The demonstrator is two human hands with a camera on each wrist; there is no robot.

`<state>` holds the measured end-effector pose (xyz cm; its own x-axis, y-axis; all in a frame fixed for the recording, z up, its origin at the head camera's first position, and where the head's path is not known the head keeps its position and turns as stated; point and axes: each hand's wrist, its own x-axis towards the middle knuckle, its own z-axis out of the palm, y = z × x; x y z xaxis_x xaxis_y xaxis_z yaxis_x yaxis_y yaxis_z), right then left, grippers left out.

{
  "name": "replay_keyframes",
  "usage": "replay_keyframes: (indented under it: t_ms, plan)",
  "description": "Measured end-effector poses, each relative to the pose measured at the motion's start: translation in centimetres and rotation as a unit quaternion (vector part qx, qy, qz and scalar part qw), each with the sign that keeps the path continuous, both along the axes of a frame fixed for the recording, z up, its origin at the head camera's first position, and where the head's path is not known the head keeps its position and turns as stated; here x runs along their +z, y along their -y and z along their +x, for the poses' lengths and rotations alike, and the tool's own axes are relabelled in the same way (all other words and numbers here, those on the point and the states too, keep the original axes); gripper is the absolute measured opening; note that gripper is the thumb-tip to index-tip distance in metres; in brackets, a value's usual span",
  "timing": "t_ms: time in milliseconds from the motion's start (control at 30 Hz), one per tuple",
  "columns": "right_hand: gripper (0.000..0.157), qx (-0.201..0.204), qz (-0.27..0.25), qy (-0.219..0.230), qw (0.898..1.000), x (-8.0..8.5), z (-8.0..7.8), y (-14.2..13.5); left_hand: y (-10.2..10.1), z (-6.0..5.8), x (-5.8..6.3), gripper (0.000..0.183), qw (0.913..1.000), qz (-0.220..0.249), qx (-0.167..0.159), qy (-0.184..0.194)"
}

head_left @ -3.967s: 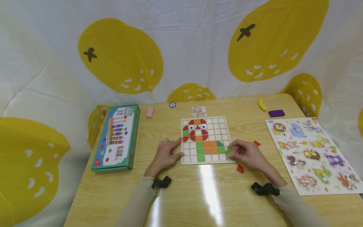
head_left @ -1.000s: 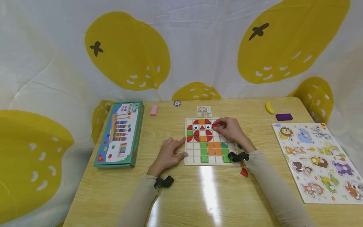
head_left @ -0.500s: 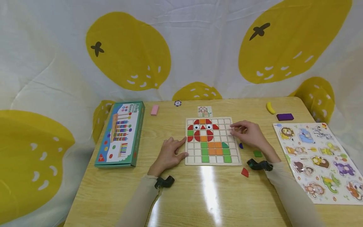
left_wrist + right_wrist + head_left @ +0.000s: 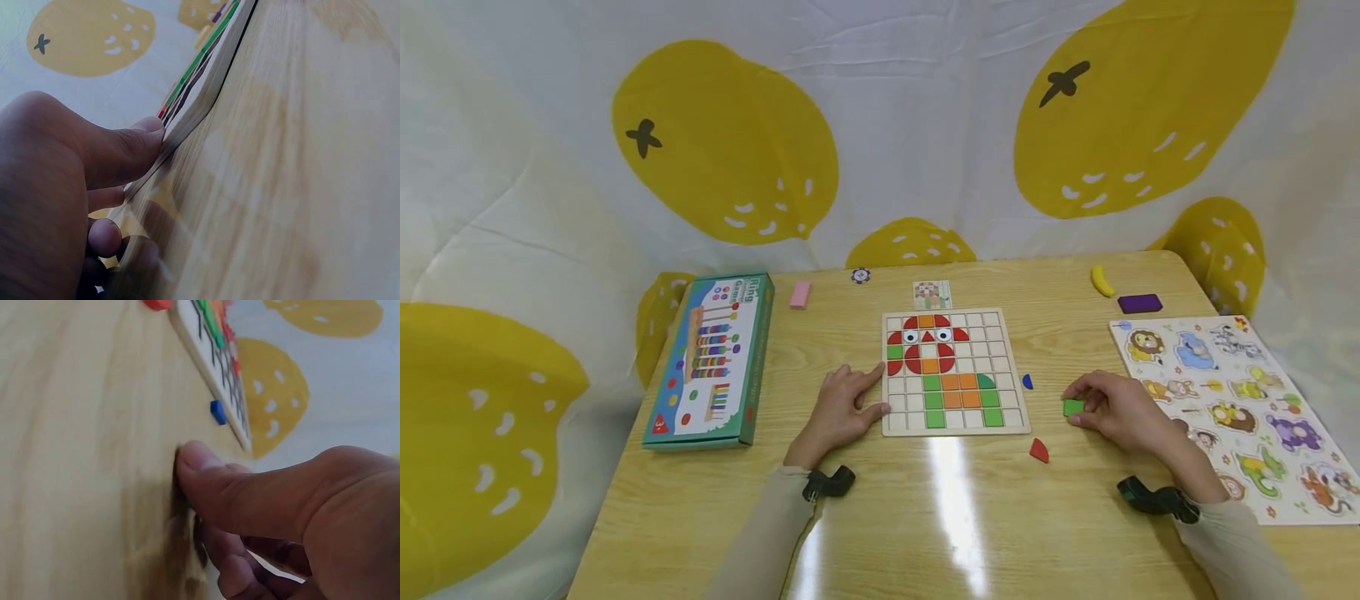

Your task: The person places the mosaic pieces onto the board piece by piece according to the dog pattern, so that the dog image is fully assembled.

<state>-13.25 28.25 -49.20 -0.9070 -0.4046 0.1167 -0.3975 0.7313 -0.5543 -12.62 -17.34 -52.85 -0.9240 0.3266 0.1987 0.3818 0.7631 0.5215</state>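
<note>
A wooden grid board [image 4: 955, 425] lies mid-table with red, orange, green and white tiles forming an animal figure with two eye tiles. My left hand [image 4: 837, 412] rests at the board's left edge, index finger and thumb tips touching it; the left wrist view shows the thumb [image 4: 128, 150] against the rim. Right of the board, my right hand [image 4: 1123, 412] pinches a green square tile [image 4: 1072, 407] at the tabletop. That tile is hidden in the right wrist view. Between board and right hand lie a blue piece [image 4: 1027, 382] and a red quarter-round tile [image 4: 1039, 451].
A pattern card [image 4: 932, 295] lies behind the board. A game box [image 4: 707, 362] stands left. At the back are a pink block [image 4: 800, 295], a round chip [image 4: 861, 275], a toy banana [image 4: 1102, 281] and a purple block [image 4: 1140, 303]. An animal puzzle board [image 4: 1247, 408] lies right.
My right hand set a red tile beside the right eye, then moved right and down to the green square tile. Earlier it placed a green tile at the figure's lower right. My left hand stayed.
</note>
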Motion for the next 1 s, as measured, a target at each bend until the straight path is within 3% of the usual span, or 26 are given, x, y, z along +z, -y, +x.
replay_keyframes:
  t_ms: [200, 433, 667, 833, 1000]
  plan:
    - [0.017, -0.023, -0.061, -0.007, 0.998, 0.3, -2.6, 2.3, 0.0, -0.1, -0.2, 0.067, 1.0, 0.001, -0.002, 0.002]
    - [0.026, -0.034, -0.17, 0.061, 0.983, 0.7, -6.6, 7.9, 0.1, 0.0, -0.2, 0.067, 1.0, 0.004, 0.0, 0.0]
    - [0.03, -0.018, -0.111, 0.053, 0.992, -0.2, -8.9, 12.1, -0.1, 0.1, 0.0, 0.068, 0.9999, 0.0, 0.004, 0.015]
    - [0.035, -0.009, -0.098, 0.055, 0.994, -0.7, -9.0, 13.0, -0.1, 0.1, 0.1, 0.068, 0.9998, -0.01, 0.003, 0.016]
    - [0.024, -0.002, -0.098, 0.049, 0.994, -0.4, -9.0, 13.3, 0.0, 0.0, 0.1, 0.067, 0.9998, -0.013, 0.004, 0.014]
